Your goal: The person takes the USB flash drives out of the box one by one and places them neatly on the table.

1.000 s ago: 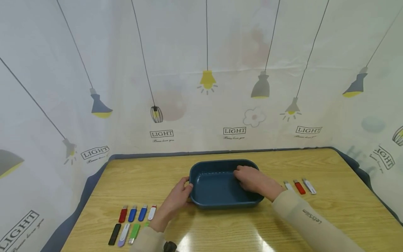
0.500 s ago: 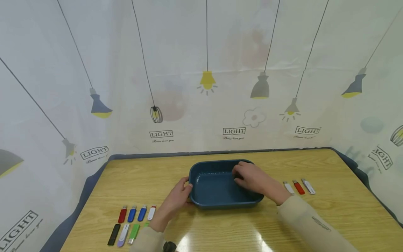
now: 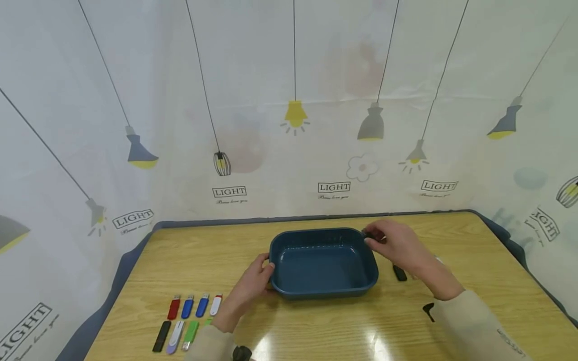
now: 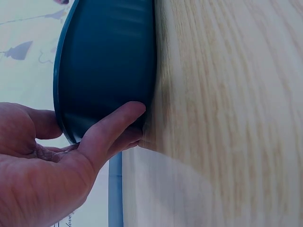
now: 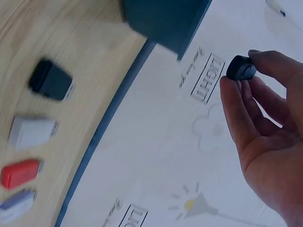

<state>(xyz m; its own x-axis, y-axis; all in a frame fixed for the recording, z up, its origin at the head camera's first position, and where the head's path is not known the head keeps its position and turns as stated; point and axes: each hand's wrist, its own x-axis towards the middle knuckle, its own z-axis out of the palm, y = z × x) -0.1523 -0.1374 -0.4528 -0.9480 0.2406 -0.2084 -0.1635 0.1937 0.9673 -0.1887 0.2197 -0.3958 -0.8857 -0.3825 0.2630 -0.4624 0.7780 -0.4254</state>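
Observation:
A deep blue rectangular dish (image 3: 322,271) sits in the middle of the wooden table. My left hand (image 3: 249,286) grips its left end, thumb and fingers about the wall, as the left wrist view also shows. Just past the dish's right rim, my right hand (image 3: 402,248) pinches a small black USB stick (image 5: 241,67) between thumb and fingertips; most of it is hidden in the head view. Below that hand lies another black USB stick (image 3: 399,273). The right wrist view shows it in a row with a white stick (image 5: 32,132), a red stick (image 5: 20,173) and a purple-white stick (image 5: 16,206).
On the table's left side lie two rows of USB sticks, among them a dark red one (image 3: 173,307), a blue one (image 3: 187,307), a black one (image 3: 161,336) and a green one (image 3: 190,335). My left forearm partly covers them. A lamp-print curtain (image 3: 289,165) hangs behind the table.
My right hand has come up out of the dish and moved right, past its rim, with the black USB stick now showing in its fingers. The left hand keeps its grip on the dish.

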